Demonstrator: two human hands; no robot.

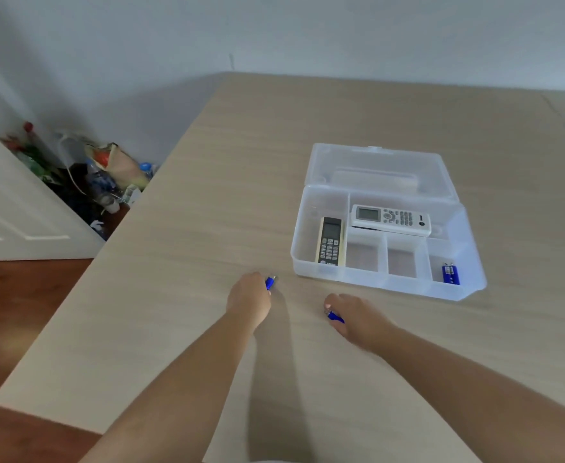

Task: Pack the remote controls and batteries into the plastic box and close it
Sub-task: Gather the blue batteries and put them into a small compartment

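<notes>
A clear plastic box (311,262) lies open on the table, its lid (379,162) folded back flat behind it. A white remote (391,219) lies across the long rear compartment. A dark-faced beige remote (330,241) lies in the left compartment. Blue batteries (450,274) rest in the front right compartment; the two middle front compartments hold nothing. My left hand (249,297) is closed on a blue battery (269,282) just left of the box's front corner. My right hand (358,317) holds another blue battery (334,316) on the tabletop.
The light wooden table (207,202) runs back to a grey wall. Off its left edge, on the floor in the corner, sits a heap of bottles and bags (107,175) beside a white door (17,208).
</notes>
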